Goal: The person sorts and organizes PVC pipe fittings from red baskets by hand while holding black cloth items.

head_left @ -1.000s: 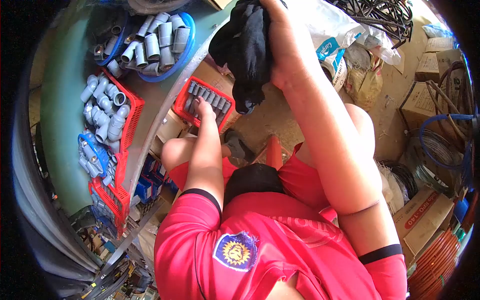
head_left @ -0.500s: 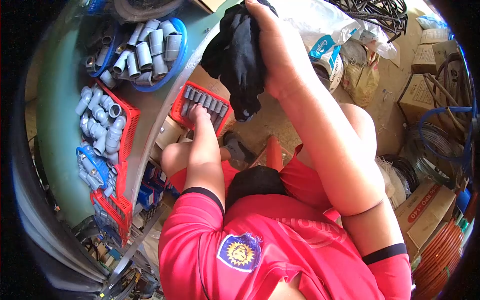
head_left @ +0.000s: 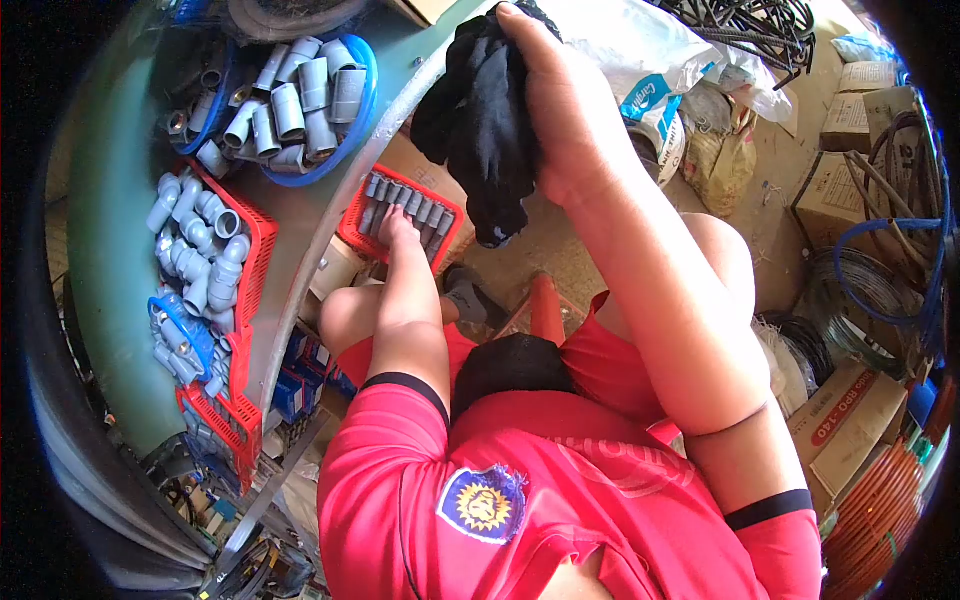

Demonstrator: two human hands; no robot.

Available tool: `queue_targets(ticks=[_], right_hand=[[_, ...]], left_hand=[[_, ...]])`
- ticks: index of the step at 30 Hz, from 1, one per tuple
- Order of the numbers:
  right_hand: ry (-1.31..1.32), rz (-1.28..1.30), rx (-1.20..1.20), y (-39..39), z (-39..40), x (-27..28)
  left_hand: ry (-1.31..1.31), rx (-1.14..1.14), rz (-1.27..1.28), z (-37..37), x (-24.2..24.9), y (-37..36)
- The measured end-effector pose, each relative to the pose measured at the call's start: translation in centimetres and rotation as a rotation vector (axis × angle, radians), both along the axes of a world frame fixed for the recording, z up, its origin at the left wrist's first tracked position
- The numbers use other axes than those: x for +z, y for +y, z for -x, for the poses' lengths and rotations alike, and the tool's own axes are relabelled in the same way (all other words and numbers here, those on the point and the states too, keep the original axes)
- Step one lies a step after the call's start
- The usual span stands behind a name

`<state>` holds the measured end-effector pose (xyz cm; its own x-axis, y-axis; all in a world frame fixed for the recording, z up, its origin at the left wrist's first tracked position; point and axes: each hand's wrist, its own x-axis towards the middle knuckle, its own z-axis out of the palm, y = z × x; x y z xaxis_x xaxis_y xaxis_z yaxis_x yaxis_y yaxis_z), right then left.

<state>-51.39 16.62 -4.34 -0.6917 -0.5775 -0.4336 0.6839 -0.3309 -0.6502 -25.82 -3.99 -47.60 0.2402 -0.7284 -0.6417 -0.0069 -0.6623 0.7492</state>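
My right hand (head_left: 565, 125) is raised and closed around a bunched black cloth (head_left: 480, 130), which hangs down from my grip. Lower down on the left, my left hand (head_left: 401, 230) reaches into a small red basket (head_left: 352, 238). Grey pipe couplings (head_left: 424, 211) lie in rows inside that basket. The fingers of my left hand are bent together on one of the grey couplings, and their tips are partly hidden.
On the glass-topped counter (head_left: 120, 300) stand a blue-rimmed basket (head_left: 372, 95) of grey couplings and a red basket (head_left: 262, 245) of elbow fittings. A white sack (head_left: 640, 45), cardboard boxes (head_left: 850, 405) and coiled wire (head_left: 860, 290) lie on the right.
The black cloth and my right hand have shifted slightly right. My left hand stays at nearly the same place in the small red basket.
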Motion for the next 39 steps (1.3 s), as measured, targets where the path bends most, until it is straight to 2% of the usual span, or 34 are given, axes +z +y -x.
queue_targets(ticks=[5, 8, 12, 14, 16, 17, 20, 23, 26, 30, 34, 36, 38, 39], right_hand=[[0.050, -0.020, -0.027, -0.2, 0.0, -0.5], [-0.174, 0.027, 0.057, 0.4, 0.4, 2.7], [-0.168, 0.035, 0.061, -0.1, 0.5, 2.0], [-0.155, 0.020, 0.055, 0.2, 0.3, 3.0], [-0.147, 0.078, 0.087, -0.1, 0.6, 1.9], [-0.141, 0.107, 0.102, -0.1, 0.7, 1.4], [-0.144, 0.088, 0.061, -0.4, 0.4, 1.5], [-0.134, 0.064, 0.083, 0.3, 0.1, 2.5], [-0.139, 0.079, 0.084, 0.1, 0.2, 1.6], [-0.128, 0.047, 0.084, 0.0, 0.6, 2.0], [-0.149, -0.037, 0.096, 0.0, 0.6, 3.1], [-0.162, -0.060, 0.113, -0.1, 0.5, 3.3], [-0.158, -0.045, 0.123, -0.1, 0.4, 3.1], [-0.162, -0.041, 0.119, -0.1, 0.4, 3.1]], left_hand=[[0.066, 0.049, -0.004, 0.3, -0.2, 0.1], [0.088, 0.103, 0.017, 0.4, -0.1, 0.5], [0.068, 0.123, 0.020, 1.4, 3.6, 3.7], [0.048, 0.135, -0.003, 1.8, 3.4, 5.3], [-0.129, 0.112, -0.004, 3.1, 4.6, 7.2], [-0.214, 0.107, 0.096, 3.4, 4.7, 7.8], [-0.072, 0.131, 0.015, 4.0, 7.2, 8.2], [-0.083, 0.130, -0.107, 4.3, 10.2, 8.1], [-0.371, 0.044, -0.121, 3.5, 9.2, 8.8], [-0.220, 0.171, -0.050, 5.4, 12.4, 10.5], [-0.056, 0.195, -0.069, 3.7, 7.0, 9.0], [-0.097, 0.067, -0.049, 2.8, 5.3, 8.4], [-0.262, -0.229, -0.014, 1.9, 4.6, 8.2], [-0.229, -0.151, 0.019, 1.5, 3.2, 8.0]])
